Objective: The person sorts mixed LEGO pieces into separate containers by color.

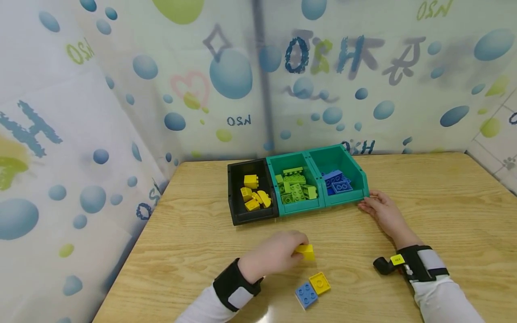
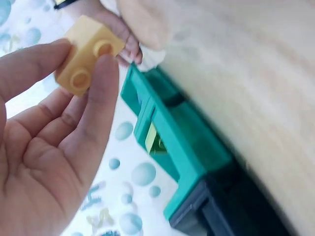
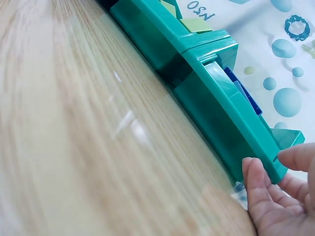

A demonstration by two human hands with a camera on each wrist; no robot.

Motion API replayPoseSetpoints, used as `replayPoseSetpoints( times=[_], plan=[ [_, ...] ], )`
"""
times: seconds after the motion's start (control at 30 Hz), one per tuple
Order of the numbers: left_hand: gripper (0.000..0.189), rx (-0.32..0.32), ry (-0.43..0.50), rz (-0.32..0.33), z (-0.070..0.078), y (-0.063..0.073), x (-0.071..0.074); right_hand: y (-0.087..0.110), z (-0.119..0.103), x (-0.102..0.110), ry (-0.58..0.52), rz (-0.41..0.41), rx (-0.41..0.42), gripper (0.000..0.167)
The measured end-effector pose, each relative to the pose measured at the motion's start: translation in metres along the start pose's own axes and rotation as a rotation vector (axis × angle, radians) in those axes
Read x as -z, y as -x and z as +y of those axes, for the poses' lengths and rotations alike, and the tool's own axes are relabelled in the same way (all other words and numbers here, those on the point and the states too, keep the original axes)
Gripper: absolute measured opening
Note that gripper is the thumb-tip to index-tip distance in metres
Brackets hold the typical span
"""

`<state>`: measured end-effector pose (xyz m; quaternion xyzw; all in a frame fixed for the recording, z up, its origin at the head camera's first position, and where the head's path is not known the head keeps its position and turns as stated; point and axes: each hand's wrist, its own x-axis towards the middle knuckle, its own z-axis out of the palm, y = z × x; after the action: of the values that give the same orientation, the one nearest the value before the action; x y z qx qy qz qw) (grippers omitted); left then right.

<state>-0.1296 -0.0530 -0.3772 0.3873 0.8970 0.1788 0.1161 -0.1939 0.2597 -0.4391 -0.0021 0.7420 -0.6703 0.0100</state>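
My left hand pinches a yellow building brick between thumb and fingers over the table; two studs show on the brick in the left wrist view. Just below it on the tabletop lie a yellow brick and a blue brick, corner by corner. My right hand holds the front right corner of the teal bin with blue bricks, thumb on one side and fingers on the other in the right wrist view.
Left of that bin stand another teal bin with green bricks and a black bin with several yellow bricks. All three stand side by side on the wooden table. A patterned curtain hangs behind.
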Motion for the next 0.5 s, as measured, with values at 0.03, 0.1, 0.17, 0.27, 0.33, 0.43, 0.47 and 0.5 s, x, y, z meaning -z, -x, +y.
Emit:
replayPoseSetpoints(
  times=[0.03, 0.1, 0.17, 0.27, 0.33, 0.43, 0.47, 0.5],
  plan=[
    [0.02, 0.005, 0.016, 0.025, -0.002, 0.001, 0.003, 0.0, -0.001, 0.0, -0.003, 0.0, 0.0, 0.045],
    [0.018, 0.019, 0.055, 0.091, -0.005, 0.002, 0.008, 0.0, -0.001, 0.0, -0.008, 0.0, 0.0, 0.044],
    [0.017, 0.045, 0.095, 0.169, -0.008, 0.003, 0.014, 0.0, -0.001, 0.0, -0.003, 0.001, -0.002, 0.044],
    [0.018, 0.096, 0.15, 0.296, -0.014, 0.005, 0.022, -0.001, -0.001, 0.0, 0.009, 0.005, -0.006, 0.045],
    [0.019, 0.136, 0.182, 0.367, -0.018, 0.006, 0.027, -0.001, -0.001, 0.0, 0.017, 0.009, -0.01, 0.046],
    [0.021, 0.184, 0.225, 0.451, -0.025, 0.007, 0.033, -0.001, -0.001, -0.001, 0.021, 0.01, -0.013, 0.047],
    [0.022, 0.196, 0.238, 0.476, -0.028, 0.007, 0.035, -0.001, -0.002, -0.001, 0.015, 0.01, -0.013, 0.047],
    [0.022, 0.208, 0.251, 0.499, -0.031, 0.007, 0.036, -0.001, -0.002, -0.001, 0.013, 0.01, -0.011, 0.047]
  ],
)
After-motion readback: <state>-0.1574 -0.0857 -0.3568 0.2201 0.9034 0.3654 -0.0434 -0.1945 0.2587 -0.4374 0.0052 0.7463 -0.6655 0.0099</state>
